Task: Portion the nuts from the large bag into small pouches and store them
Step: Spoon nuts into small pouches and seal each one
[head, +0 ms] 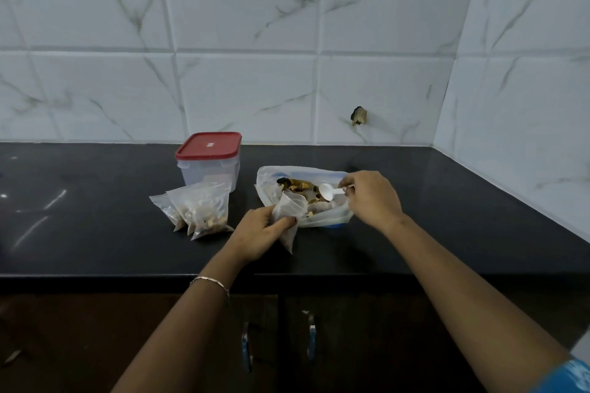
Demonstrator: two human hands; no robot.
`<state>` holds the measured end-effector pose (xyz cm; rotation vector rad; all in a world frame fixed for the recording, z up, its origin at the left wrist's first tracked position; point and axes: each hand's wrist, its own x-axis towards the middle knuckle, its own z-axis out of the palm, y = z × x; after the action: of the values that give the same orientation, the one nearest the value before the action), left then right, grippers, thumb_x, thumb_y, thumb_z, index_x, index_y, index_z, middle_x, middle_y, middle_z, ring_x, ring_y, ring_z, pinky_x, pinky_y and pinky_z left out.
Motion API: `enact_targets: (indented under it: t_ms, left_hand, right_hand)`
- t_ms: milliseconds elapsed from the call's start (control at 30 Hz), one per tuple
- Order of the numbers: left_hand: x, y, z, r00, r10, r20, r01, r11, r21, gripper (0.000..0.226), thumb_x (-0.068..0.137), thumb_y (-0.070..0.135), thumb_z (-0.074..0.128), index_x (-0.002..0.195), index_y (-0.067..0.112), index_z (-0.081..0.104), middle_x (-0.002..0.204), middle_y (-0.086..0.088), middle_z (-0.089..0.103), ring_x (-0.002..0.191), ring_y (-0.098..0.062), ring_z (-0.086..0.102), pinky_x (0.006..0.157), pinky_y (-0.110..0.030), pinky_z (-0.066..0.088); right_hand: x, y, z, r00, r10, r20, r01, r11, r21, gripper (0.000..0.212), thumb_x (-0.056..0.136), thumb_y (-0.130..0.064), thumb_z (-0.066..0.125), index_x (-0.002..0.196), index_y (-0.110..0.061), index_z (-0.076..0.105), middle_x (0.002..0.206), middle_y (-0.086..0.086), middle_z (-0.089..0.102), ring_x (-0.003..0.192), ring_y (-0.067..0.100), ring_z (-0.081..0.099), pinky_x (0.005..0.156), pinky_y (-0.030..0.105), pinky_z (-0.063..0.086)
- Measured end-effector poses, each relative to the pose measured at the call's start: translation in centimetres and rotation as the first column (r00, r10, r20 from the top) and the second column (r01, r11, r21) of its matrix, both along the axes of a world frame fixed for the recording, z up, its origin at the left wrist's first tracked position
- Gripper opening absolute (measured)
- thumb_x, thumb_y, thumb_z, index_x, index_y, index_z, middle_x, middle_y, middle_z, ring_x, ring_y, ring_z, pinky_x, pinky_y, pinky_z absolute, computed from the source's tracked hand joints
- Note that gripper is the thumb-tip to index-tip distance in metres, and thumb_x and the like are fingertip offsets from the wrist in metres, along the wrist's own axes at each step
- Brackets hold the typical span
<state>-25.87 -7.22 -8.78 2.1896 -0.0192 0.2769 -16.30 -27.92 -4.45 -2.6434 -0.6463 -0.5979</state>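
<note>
My left hand (258, 233) grips an empty small pouch (289, 212) just right of the frame's centre, fingers and thumb curled round its middle. The pouch stands nearly upright. Its long axis runs from a bottom corner near the counter's (447, 217) front edge up to its open mouth, which points up toward the large bag (322, 217) and touches the bag's near edge.

My right hand (372, 198) pinches the handle of a white scoop (330, 191). The scoop lies almost level across the frame, bowl pointing left, above the nuts (295, 185) in the open bag.

Left of centre, filled pouches (201, 209) lean together, mouths up, in front of a clear box with a red lid (209, 145). A bracelet (210, 281) sits on my left wrist.
</note>
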Motion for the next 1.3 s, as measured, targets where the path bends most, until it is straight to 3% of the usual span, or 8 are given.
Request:
enact_targets:
  t_ms: [167,333,533,600,900,1033,1133,1300]
  left_hand:
    - [-0.2,-0.1,0.4,0.994,0.095,0.055,-0.087,0.987,-0.133,0.011,0.093,0.029,0.059,0.092,0.020,0.065,0.091,0.002,0.067,0.087,-0.010,0.063,0.069,-0.018,0.047]
    - [0.0,-0.1,0.3,0.995,0.093,0.040,-0.088,0.989,-0.116,0.011,0.093,0.028,0.059,0.091,0.018,0.064,0.089,0.001,0.067,0.084,-0.010,0.062,0.066,-0.016,0.044]
    - [0.3,0.1,0.2,0.995,0.099,0.030,-0.095,0.987,-0.131,0.014,0.093,0.028,0.059,0.095,0.015,0.065,0.090,0.001,0.067,0.086,-0.012,0.063,0.068,-0.018,0.045]
    - [0.3,0.1,0.2,0.993,0.109,0.037,-0.103,0.986,-0.131,0.015,0.093,0.027,0.059,0.092,0.014,0.066,0.090,-0.002,0.067,0.084,-0.012,0.062,0.068,-0.020,0.046]
    - [0.7,0.3,-0.2,0.987,0.142,0.076,-0.132,0.983,-0.128,0.015,0.092,0.027,0.060,0.086,0.016,0.067,0.083,0.001,0.068,0.081,-0.014,0.062,0.068,-0.023,0.046]
    - [0.9,0.4,-0.4,0.990,0.127,0.064,-0.122,0.989,-0.080,0.016,0.092,0.031,0.059,0.090,0.018,0.067,0.088,0.002,0.067,0.086,-0.013,0.062,0.073,-0.027,0.047]
    - [1.0,0.4,-0.5,0.991,0.124,0.043,-0.122,0.991,-0.057,0.020,0.093,0.036,0.057,0.097,0.018,0.066,0.094,0.002,0.066,0.090,-0.013,0.061,0.076,-0.028,0.047]
    - [0.9,0.7,-0.7,0.991,0.117,0.061,-0.118,0.993,0.021,0.036,0.087,0.050,0.055,0.101,0.020,0.068,0.098,0.003,0.069,0.092,-0.013,0.063,0.087,-0.042,0.051]
  right_hand:
    - [-0.2,0.4,0.3,0.989,0.001,0.146,0.049,0.938,-0.343,0.024,0.090,-0.010,0.063,0.113,-0.017,0.068,0.099,0.005,0.066,0.089,0.018,0.060,0.079,0.030,0.054]
    - [-0.9,1.5,-0.8,0.945,0.177,0.273,-0.011,0.856,-0.518,0.017,0.089,-0.008,0.060,0.103,-0.012,0.069,0.094,0.006,0.066,0.086,0.019,0.061,0.073,0.031,0.050]
    - [-0.4,2.0,0.5,0.946,0.208,0.248,-0.104,0.921,-0.374,0.025,0.091,-0.014,0.061,0.114,-0.021,0.067,0.101,0.000,0.065,0.092,0.017,0.056,0.079,0.030,0.048]
    - [0.1,2.2,1.3,0.933,0.205,0.297,-0.073,0.913,-0.402,0.025,0.090,-0.011,0.060,0.112,-0.022,0.067,0.097,-0.001,0.063,0.090,0.017,0.055,0.078,0.030,0.046]
    - [1.2,3.6,0.8,0.855,0.438,0.279,-0.160,0.734,-0.660,0.025,0.075,0.002,0.073,0.095,-0.013,0.070,0.088,0.006,0.065,0.084,0.021,0.059,0.058,0.027,0.039]
    - [1.5,2.5,0.1,0.837,0.485,0.254,-0.202,0.704,-0.681,0.031,0.078,0.000,0.071,0.104,-0.016,0.070,0.093,0.003,0.065,0.084,0.020,0.058,0.063,0.029,0.048]
    - [1.6,1.1,0.2,0.793,0.547,0.269,-0.208,0.658,-0.723,0.029,0.074,-0.001,0.076,0.098,-0.015,0.070,0.088,0.004,0.065,0.078,0.020,0.060,0.061,0.030,0.051]
    - [1.4,-0.8,0.7,0.721,0.638,0.271,-0.205,0.570,-0.795,0.036,0.061,-0.003,0.087,0.092,-0.011,0.072,0.087,0.008,0.069,0.075,0.021,0.065,0.057,0.032,0.055]
